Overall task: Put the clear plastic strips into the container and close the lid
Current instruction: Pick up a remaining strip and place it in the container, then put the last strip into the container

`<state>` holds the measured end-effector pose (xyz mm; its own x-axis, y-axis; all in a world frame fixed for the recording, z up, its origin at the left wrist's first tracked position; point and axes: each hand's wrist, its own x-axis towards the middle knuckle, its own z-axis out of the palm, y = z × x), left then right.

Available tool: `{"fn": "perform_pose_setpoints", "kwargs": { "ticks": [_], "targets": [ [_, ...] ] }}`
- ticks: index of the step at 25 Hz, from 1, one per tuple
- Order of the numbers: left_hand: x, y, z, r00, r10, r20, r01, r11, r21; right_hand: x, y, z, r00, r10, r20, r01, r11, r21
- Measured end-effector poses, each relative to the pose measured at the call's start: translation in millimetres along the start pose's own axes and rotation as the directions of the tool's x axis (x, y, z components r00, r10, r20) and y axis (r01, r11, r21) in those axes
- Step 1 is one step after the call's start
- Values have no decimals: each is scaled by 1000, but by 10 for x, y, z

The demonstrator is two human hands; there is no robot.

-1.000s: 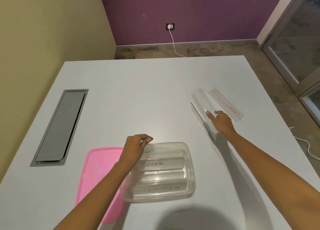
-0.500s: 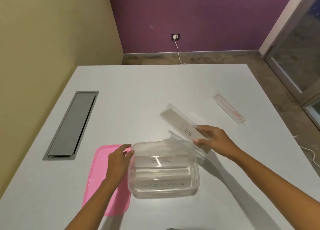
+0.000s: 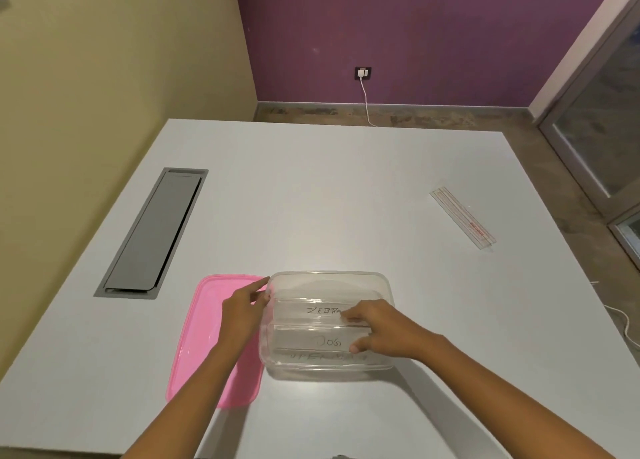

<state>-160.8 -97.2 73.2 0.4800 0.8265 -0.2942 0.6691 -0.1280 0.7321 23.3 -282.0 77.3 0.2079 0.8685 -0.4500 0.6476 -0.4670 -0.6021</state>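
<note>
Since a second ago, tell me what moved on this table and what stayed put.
The right hand lifted the DOG strip from beside the ruled strip, carried it in toward the person and set it into the container, between the ZEBRA strip and the nearest one; its fingers still touch it. The left hand shifted from the container's far rim to its left wall. Ruled strip and pink lid stayed put.

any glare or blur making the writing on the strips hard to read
Head view: "ZEBRA" and "DOG" read clearly; the nearest strip's writing is washed out behind the container's curved front wall. The right hand covers the strips' right ends. Wide-angle distortion splays the table edges.
</note>
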Motion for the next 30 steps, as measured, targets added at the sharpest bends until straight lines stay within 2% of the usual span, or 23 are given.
{"fn": "perform_pose_setpoints", "kwargs": {
  "ticks": [10,17,19,21,23,25,27,30],
  "targets": [
    [-29,17,37,1000,-1,-24,1,1000,14,137,62,302,999,6,40,-1,995,-103],
    [-2,1,96,1000,-9,-10,9,1000,8,79,45,385,1000,-1,-21,0,998,-57],
    [32,12,120,999,-21,34,20,999,40,36,41,361,995,-31,-95,24,997,-75],
    [42,52,159,1000,8,29,-12,993,114,-22,28,276,967,-79,-243,62,995,-75],
    [41,115,221,991,136,-11,-127,953,276,-70,30,129,906,-92,-413,89,996,-26],
    [56,208,319,949,314,7,-288,862,418,-91,97,-57,831,-67,-552,82,997,3],
    [72,343,440,903,424,65,-407,799,443,-77,244,-250,767,-32,-641,48,999,7],
    [139,530,617,848,512,141,-519,742,424,39,563,-518,692,40,-720,-45,999,13]
  ]
}}
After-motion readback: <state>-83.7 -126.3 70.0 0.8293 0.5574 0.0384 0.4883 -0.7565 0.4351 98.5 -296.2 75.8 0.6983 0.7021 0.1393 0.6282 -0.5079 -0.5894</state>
